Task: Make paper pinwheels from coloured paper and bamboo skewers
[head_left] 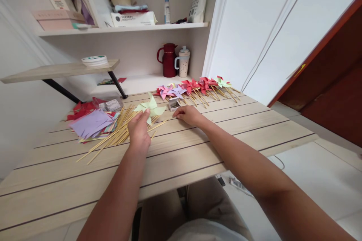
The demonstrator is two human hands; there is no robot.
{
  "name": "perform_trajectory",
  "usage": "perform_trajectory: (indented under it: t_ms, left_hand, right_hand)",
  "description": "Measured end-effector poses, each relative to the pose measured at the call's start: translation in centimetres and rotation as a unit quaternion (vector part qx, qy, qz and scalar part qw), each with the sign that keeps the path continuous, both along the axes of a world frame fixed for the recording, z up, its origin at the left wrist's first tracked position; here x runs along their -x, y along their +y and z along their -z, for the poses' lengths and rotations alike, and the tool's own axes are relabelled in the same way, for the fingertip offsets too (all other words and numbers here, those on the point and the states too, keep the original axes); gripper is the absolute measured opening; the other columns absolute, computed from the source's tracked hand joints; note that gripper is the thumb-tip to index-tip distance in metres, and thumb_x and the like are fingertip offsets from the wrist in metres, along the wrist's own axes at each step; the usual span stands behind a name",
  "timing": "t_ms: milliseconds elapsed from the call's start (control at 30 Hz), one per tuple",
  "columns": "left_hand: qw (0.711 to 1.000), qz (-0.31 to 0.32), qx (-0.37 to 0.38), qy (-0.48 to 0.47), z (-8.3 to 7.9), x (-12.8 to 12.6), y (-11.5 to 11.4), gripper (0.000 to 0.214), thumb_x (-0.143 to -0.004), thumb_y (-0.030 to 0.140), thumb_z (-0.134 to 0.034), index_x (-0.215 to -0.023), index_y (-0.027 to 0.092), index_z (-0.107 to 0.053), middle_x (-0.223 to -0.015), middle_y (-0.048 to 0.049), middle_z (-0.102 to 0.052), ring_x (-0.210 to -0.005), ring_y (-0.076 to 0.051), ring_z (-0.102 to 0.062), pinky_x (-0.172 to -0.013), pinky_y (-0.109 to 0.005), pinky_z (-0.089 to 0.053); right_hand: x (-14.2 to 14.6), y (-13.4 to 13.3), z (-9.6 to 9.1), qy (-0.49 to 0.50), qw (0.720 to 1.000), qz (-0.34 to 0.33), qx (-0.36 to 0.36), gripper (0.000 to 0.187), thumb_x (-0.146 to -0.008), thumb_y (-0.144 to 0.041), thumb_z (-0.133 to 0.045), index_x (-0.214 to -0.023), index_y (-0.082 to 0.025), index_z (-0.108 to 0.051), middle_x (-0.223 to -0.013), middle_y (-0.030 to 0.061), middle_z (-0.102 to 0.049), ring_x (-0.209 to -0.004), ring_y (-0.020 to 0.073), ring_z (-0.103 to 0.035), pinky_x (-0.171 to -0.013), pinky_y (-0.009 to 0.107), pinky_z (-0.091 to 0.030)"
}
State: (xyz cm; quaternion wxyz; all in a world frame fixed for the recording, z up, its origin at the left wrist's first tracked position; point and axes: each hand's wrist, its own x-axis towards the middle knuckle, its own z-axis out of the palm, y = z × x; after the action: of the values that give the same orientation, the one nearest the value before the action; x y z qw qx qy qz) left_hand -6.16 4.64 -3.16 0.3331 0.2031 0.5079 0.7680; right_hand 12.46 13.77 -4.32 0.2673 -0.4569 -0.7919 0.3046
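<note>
Thumb and fingers of my left hand [138, 128] pinch a pale green paper pinwheel [152, 106] above a heap of thin wooden sticks [117, 135]. My right hand [188, 115] rests low over the tabletop, its fingers bent together in front of a small open box [174, 104] of tiny dark pieces. Whatever is between those fingertips is too small to make out. Left of the sticks lies a pile of coloured paper squares [92, 123], lilac on top.
Finished pinwheels on sticks [203, 86] lie in a row at the back right of the slatted table [181, 150]. A dark red jug [169, 61] and a speckled cup [184, 62] stand behind. At left is a raised wooden stand [65, 69].
</note>
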Motion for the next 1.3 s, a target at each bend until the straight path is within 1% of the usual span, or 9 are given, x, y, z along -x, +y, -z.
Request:
perform_trajectory:
  t_ms: [100,200,333,567,733,867,1100,1167,1300]
  left_hand:
    - [1.000,0.003,0.000,-0.010,0.2,0.0,0.1,0.031,-0.056,0.027,-0.093,-0.078,0.015,-0.074,-0.080,-0.0016,-0.072,-0.079,-0.014,-0.065,-0.080,-0.029,-0.050]
    - [1.000,0.003,0.000,-0.016,0.3,0.0,0.2,0.032,-0.056,0.026,-0.094,-0.078,0.015,-0.075,-0.081,-0.0023,-0.073,-0.080,-0.014,-0.065,-0.080,-0.029,-0.050]
    - [1.000,0.000,0.004,-0.017,0.3,0.2,0.2,0.039,-0.050,0.029,-0.096,-0.080,0.015,-0.075,-0.081,-0.0018,-0.073,-0.081,-0.015,-0.065,-0.079,-0.029,-0.050]
    - [0.999,0.040,0.003,-0.012,0.2,0.1,0.1,0.046,-0.042,0.037,-0.098,-0.075,0.015,-0.074,-0.078,-0.0020,-0.072,-0.074,-0.013,-0.062,-0.069,-0.026,-0.048]
    - [0.995,0.096,0.011,-0.001,-0.1,-0.3,-0.2,0.048,-0.039,0.039,-0.098,-0.073,0.014,-0.074,-0.075,-0.0030,-0.072,-0.070,-0.014,-0.062,-0.066,-0.027,-0.048]
    - [0.993,0.119,0.017,0.016,0.0,-0.2,-0.2,0.047,-0.041,0.040,-0.098,-0.073,0.014,-0.074,-0.075,-0.0035,-0.072,-0.071,-0.015,-0.063,-0.069,-0.029,-0.050]
    - [0.995,0.101,0.020,0.002,0.6,0.2,0.2,0.050,-0.041,0.038,-0.097,-0.079,0.013,-0.076,-0.080,-0.0049,-0.074,-0.073,-0.015,-0.063,-0.069,-0.027,-0.049]
    - [0.996,0.089,0.021,0.003,0.7,0.2,0.3,0.049,-0.041,0.038,-0.098,-0.078,0.013,-0.076,-0.080,-0.0046,-0.073,-0.073,-0.015,-0.063,-0.067,-0.027,-0.048]
    - [0.997,0.077,0.022,0.015,0.8,0.2,0.3,0.049,-0.042,0.040,-0.097,-0.077,0.014,-0.075,-0.079,-0.0043,-0.072,-0.071,-0.014,-0.061,-0.062,-0.026,-0.045]
  right_hand:
    - [0.0,0.0,0.0,-0.004,1.000,0.008,-0.005,0.017,-0.080,-0.012,-0.069,-0.086,-0.023,-0.080,-0.087,0.0028,-0.076,-0.078,0.0182,-0.064,-0.072,0.028,-0.045]
    - [0.1,-0.1,0.0,-0.015,1.000,0.020,-0.017,0.018,-0.081,-0.016,-0.070,-0.094,-0.024,-0.080,-0.083,0.0017,-0.073,-0.075,0.0167,-0.061,-0.069,0.027,-0.042]
    - [0.3,-0.2,0.0,-0.039,0.998,0.039,-0.026,0.022,-0.083,-0.018,-0.072,-0.103,-0.025,-0.079,-0.085,0.0015,-0.073,-0.075,0.0158,-0.060,-0.069,0.026,-0.041]
    - [0.6,0.1,0.3,-0.041,0.998,0.043,-0.027,0.017,-0.082,-0.024,-0.075,-0.099,-0.026,-0.080,-0.085,0.0009,-0.073,-0.076,0.0163,-0.061,-0.070,0.026,-0.041]
    - [0.8,0.2,0.4,-0.041,0.998,0.040,-0.024,0.015,-0.083,-0.027,-0.073,-0.096,-0.026,-0.080,-0.085,0.0009,-0.074,-0.077,0.0169,-0.062,-0.069,0.026,-0.041]
    - [0.9,0.2,0.4,-0.042,0.999,0.028,-0.015,0.010,-0.083,-0.026,-0.072,-0.088,-0.024,-0.079,-0.087,0.0004,-0.076,-0.079,0.0166,-0.063,-0.070,0.025,-0.042]
    - [0.4,0.0,-0.2,-0.049,0.998,-0.007,0.025,0.011,-0.082,-0.018,-0.066,-0.081,-0.020,-0.077,-0.088,0.0018,-0.077,-0.082,0.0164,-0.064,-0.072,0.024,-0.043]
    - [0.0,-0.1,-0.6,-0.055,0.997,-0.034,0.052,0.012,-0.081,-0.016,-0.066,-0.079,-0.019,-0.078,-0.085,0.0019,-0.077,-0.078,0.0150,-0.063,-0.070,0.024,-0.043]
    - [-0.8,0.0,-1.1,-0.072,0.988,-0.089,0.101,0.006,-0.073,-0.016,-0.072,-0.072,-0.018,-0.077,-0.070,-0.0003,-0.072,-0.065,0.0128,-0.057,-0.062,0.024,-0.040]
